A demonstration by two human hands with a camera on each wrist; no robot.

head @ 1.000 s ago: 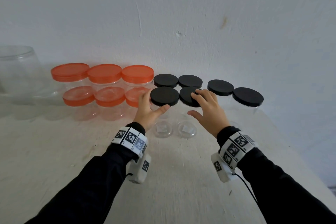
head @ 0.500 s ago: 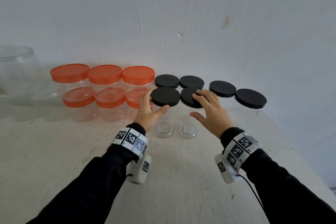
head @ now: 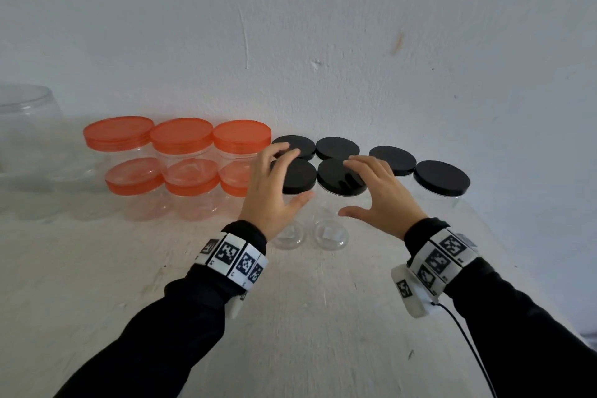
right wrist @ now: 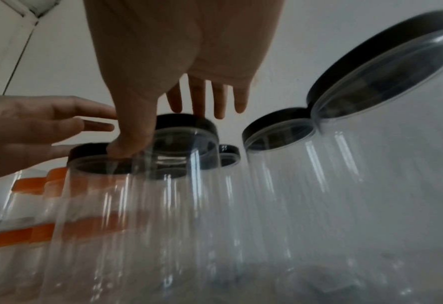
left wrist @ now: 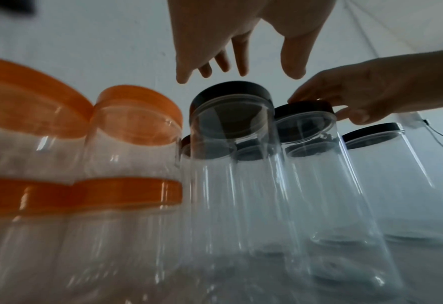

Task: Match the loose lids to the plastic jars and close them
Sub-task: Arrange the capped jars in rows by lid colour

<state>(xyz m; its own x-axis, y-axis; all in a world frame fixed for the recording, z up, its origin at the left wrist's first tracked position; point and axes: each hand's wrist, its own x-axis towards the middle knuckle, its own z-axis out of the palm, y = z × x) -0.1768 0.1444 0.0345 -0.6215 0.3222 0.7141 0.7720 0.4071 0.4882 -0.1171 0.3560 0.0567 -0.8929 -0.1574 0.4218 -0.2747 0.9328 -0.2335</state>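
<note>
Both spread, the left hand [head: 274,191] and right hand [head: 381,194] hover over two black lids [head: 298,176] to seat them on clear jars [left wrist: 241,185]

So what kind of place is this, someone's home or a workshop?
Hard to say; probably a plain room set up for recording. A rough white-painted table stands against a bare scuffed wall, with rows of orange-lidded jars and black-lidded jars.

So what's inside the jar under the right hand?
Nothing that shows: through the clear jar only its base is visible. The black lid and right hand cover the top.
</note>
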